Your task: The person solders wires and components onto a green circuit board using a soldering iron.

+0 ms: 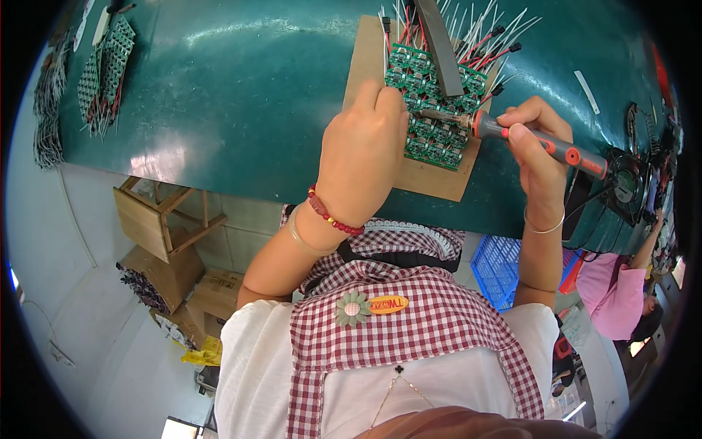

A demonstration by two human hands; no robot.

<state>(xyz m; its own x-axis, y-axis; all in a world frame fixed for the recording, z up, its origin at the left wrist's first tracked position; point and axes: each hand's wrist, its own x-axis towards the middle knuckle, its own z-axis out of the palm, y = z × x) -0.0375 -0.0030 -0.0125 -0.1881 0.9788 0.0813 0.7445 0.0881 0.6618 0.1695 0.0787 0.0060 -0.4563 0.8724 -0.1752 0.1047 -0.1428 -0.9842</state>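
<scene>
A panel of green circuit boards (pixel 439 150) lies on a brown sheet of board (pixel 439 184) on the table. Red, black and white wires (pixel 486 44) stick out from its far side. My right hand (pixel 540 143) grips a grey and red soldering iron (pixel 574 156), its tip pointing left over the boards. My left hand (pixel 364 150) is closed at the panel's left edge, close to the iron's tip. The back of the hand hides its fingertips and whatever they pinch. A flat grey strip (pixel 441 55) lies across the far part of the panel.
The green table (pixel 241 95) carries another stack of circuit boards (pixel 110 73) and bundled wires (pixel 50 117) at far left. A small fan (pixel 627 183) stands at right. Below are a wooden stool (pixel 146 219), cartons (pixel 208 293) and a blue crate (pixel 497 267). A person in pink (pixel 610 293) is at right.
</scene>
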